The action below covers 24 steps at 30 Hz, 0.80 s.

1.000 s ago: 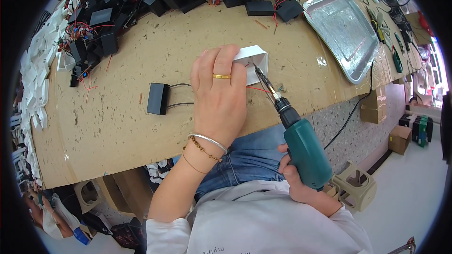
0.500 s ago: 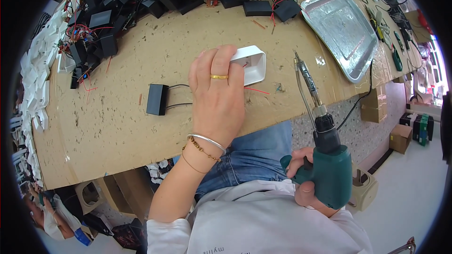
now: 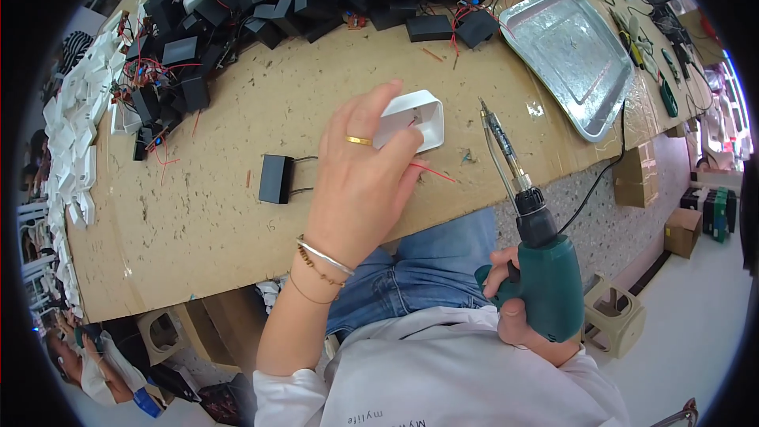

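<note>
My left hand (image 3: 360,158), with a ring and bracelets, is closed around an open white plastic housing (image 3: 429,122) on the table. A small component and a bit of red wire show inside the housing. Two dark leads run from under this hand to a small black box (image 3: 275,179) lying on its left. A red wire (image 3: 433,171) sticks out to the right from beneath the fingers. My right hand (image 3: 510,308) grips a green soldering gun (image 3: 552,285), its slim metal tip and feed tube pointing up over the table's front edge, apart from the housing.
Black boxes (image 3: 316,0) with red wires and small boards are heaped along the back. White housings (image 3: 79,134) line the left edge. A metal tray (image 3: 573,55) sits at the right, with hand tools (image 3: 668,99) beyond it. A black cable (image 3: 589,198) hangs over the front edge.
My left thumb and fingers have shifted on the white housing, showing more of its inside. The soldering gun has moved slightly left and down in view. The black box appears slightly further right.
</note>
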{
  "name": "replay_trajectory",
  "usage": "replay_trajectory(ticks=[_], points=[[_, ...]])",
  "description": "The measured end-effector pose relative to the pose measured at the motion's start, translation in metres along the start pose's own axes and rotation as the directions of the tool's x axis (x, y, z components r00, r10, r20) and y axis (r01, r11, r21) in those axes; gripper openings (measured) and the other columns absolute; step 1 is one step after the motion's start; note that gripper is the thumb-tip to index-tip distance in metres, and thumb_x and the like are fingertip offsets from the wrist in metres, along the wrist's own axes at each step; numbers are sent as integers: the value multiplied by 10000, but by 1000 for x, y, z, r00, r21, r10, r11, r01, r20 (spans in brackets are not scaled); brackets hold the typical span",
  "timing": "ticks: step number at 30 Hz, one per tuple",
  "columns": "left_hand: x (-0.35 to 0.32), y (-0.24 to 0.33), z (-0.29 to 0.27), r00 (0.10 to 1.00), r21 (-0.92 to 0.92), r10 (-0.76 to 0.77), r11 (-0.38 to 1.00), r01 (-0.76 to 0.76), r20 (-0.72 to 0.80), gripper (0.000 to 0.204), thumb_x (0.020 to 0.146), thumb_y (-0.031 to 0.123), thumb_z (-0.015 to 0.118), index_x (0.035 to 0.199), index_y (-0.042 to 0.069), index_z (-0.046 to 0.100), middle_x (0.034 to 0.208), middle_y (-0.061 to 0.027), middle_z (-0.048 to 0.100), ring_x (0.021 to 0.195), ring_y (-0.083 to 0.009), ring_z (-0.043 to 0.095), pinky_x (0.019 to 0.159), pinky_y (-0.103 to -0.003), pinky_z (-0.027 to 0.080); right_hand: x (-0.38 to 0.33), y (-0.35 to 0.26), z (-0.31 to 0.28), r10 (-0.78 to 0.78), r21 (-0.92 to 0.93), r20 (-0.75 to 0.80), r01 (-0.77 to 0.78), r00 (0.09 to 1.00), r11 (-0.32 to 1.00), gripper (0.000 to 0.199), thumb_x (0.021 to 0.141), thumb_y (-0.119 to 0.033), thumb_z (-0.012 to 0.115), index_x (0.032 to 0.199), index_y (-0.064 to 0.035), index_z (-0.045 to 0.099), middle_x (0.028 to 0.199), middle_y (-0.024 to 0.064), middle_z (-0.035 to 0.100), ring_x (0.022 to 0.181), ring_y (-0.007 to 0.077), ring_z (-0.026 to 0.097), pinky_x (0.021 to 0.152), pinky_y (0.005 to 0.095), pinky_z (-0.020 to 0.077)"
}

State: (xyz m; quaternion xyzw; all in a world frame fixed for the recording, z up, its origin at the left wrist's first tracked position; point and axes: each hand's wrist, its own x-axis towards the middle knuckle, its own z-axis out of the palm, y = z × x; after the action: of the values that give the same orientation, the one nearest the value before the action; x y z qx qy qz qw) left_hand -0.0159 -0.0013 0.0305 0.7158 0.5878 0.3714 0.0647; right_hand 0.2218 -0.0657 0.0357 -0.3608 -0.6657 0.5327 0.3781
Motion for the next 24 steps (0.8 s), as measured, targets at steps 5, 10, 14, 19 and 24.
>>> replay_trajectory(ticks=[5, 10, 14, 19, 24], points=[[-1, -9, -2, 992, 22, 110, 994, -111, 55, 188, 683, 41, 720, 816, 38, 588, 1204, -137, 526, 1073, -338, 512, 876, -429, 447, -5, 9, 3, -35, -39, -75, 32, 997, 999, 451, 886, -290, 620, 1178, 34, 501, 871, 62, 600, 719, 149, 552, 690, 286, 415], [-7, -2, 13, 981, -48, -119, 993, 113, -155, 134, 734, 58, 714, 770, 25, 589, 1151, -115, 554, 1036, -327, 530, 852, -391, 465, -2, 5, -2, -18, -184, -22, 14, 1000, 983, 397, 863, -264, 651, 1104, 31, 542, 844, 98, 625, 703, 183, 588, 641, 276, 439], [-9, 0, 21, 968, -39, -151, 988, 147, -198, 110, 754, 66, 707, 771, 13, 613, 1134, -111, 561, 1020, -327, 535, 848, -394, 466, 1, 11, 1, -54, -108, -37, 50, 998, 993, 369, 857, -243, 655, 1079, 32, 552, 808, 103, 622, 691, 193, 593, 600, 278, 448], [-9, -2, 22, 965, -111, -165, 983, 145, -205, 98, 762, 52, 700, 825, 2, 644, 1117, -116, 571, 1002, -315, 543, 832, -382, 474, -3, 15, 2, -59, -129, -90, 47, 994, 991, 366, 847, -230, 662, 1066, 43, 552, 805, 113, 622, 674, 193, 596, 595, 299, 465], [-10, -3, 23, 956, -88, -178, 983, 161, -235, 89, 772, 48, 701, 799, 8, 627, 1111, -112, 583, 851, -247, 579, 698, -317, 493, -1, 22, 2, -118, -122, -56, 110, 991, 986, 390, 839, -220, 672, 1084, 52, 540, 803, 105, 626, 654, 172, 589, 595, 290, 465]])
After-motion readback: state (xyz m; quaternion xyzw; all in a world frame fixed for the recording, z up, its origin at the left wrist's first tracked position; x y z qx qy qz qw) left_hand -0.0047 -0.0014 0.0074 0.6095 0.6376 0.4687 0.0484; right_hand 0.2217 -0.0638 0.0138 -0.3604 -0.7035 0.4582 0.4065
